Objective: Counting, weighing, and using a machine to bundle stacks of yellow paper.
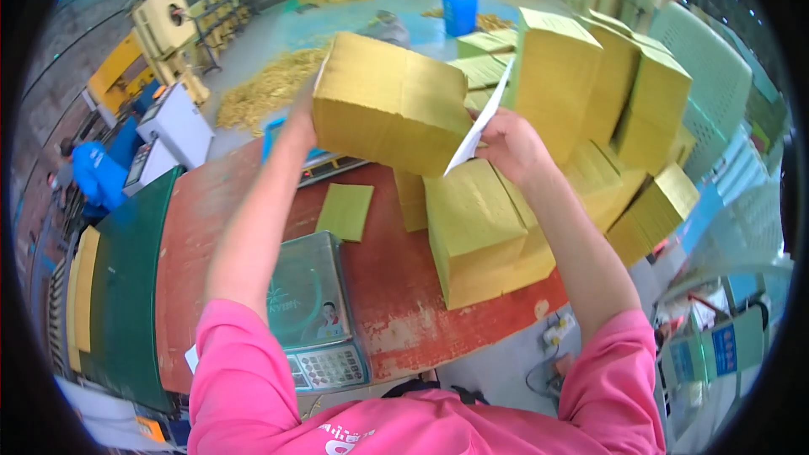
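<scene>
Above the red table, a thick stack of yellow paper (392,97) is held up and tilted between my two hands. My left hand (302,122) presses on its left end, with most of the fingers hidden behind the stack. At the right end, my right hand (510,141) has closed fingers on a stiff white sheet (482,125) that stands slantwise against the paper. Below lie more yellow paper stacks (472,211). A single thin yellow piece (345,211) rests flat on the table, beyond the scale (308,295).
Tall yellow stacks (556,76) crowd the right side of the red table (404,320). A blue bin (460,10) and a heap of yellow scraps (274,84) are on the floor ahead. A person in blue (97,173) works beside machines at the left. Pale green chairs (704,67) stand right.
</scene>
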Action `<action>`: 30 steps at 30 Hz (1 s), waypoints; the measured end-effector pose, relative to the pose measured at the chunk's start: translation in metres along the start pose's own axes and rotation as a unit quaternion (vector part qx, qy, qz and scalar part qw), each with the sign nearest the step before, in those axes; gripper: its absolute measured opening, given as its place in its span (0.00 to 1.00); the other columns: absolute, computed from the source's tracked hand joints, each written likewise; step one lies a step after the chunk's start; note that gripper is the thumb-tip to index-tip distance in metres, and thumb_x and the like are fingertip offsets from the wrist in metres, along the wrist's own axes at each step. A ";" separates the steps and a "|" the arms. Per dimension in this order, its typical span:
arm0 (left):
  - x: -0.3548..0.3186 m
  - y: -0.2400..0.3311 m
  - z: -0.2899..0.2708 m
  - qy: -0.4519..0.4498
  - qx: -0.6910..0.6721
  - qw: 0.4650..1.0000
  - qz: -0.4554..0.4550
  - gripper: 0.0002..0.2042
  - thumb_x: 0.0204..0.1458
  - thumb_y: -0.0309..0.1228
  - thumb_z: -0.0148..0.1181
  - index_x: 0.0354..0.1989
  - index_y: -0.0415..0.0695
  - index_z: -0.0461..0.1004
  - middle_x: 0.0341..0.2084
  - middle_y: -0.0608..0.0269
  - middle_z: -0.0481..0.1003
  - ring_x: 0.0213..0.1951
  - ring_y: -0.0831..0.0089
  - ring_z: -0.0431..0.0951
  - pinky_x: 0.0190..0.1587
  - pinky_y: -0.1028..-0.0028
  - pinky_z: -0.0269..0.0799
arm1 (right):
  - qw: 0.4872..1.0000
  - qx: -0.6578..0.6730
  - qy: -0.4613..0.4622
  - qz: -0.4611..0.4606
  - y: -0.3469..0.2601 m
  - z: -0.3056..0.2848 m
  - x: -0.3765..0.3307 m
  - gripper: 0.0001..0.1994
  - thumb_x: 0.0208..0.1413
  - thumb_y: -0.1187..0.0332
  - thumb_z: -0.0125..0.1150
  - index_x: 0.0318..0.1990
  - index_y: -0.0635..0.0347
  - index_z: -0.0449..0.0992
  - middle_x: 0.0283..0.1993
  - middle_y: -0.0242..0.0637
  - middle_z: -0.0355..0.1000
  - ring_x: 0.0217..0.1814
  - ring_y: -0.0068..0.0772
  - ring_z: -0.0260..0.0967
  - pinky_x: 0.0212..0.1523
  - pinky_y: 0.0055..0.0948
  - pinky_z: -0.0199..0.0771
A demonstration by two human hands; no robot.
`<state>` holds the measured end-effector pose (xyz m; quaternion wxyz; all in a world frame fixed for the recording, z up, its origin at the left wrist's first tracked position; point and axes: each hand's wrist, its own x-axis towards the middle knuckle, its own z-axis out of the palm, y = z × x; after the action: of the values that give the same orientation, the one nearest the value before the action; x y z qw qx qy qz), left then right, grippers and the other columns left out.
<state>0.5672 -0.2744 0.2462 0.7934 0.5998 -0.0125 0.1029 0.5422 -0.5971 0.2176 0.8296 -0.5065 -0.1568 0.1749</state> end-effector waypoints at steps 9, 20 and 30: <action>-0.129 -0.003 0.048 0.001 0.002 0.983 0.183 0.22 0.59 0.41 0.52 0.56 0.40 0.66 0.47 0.57 0.74 0.47 0.65 0.75 0.49 0.66 0.72 | 0.990 -0.014 -0.006 -0.142 -0.043 0.019 -0.167 0.16 0.45 0.82 0.51 0.43 0.69 0.76 0.46 0.38 0.75 0.45 0.28 0.72 0.50 0.29 0.71; -0.453 -0.295 0.237 -0.318 0.191 0.914 0.165 0.23 0.57 0.41 0.54 0.56 0.40 0.66 0.48 0.56 0.73 0.49 0.63 0.74 0.50 0.64 0.71 | 0.914 0.073 0.385 -0.107 0.041 -0.093 -0.647 0.03 0.43 0.78 0.51 0.27 0.62 0.71 0.64 0.50 0.62 0.59 0.36 0.66 0.49 0.29 0.67; -0.660 -0.388 0.533 -0.501 0.078 0.861 -0.033 0.20 0.59 0.38 0.50 0.57 0.42 0.66 0.52 0.54 0.69 0.50 0.57 0.72 0.54 0.66 0.67 | 0.771 0.113 0.608 -0.156 0.060 -0.150 -0.943 0.11 0.41 0.75 0.53 0.35 0.62 0.76 0.52 0.42 0.73 0.45 0.31 0.72 0.43 0.26 0.69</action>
<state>0.0462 -0.9817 -0.0670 0.6335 0.6309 -0.3802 -0.2369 -0.2388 -1.1125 0.0203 0.8192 -0.3780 0.3240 -0.2845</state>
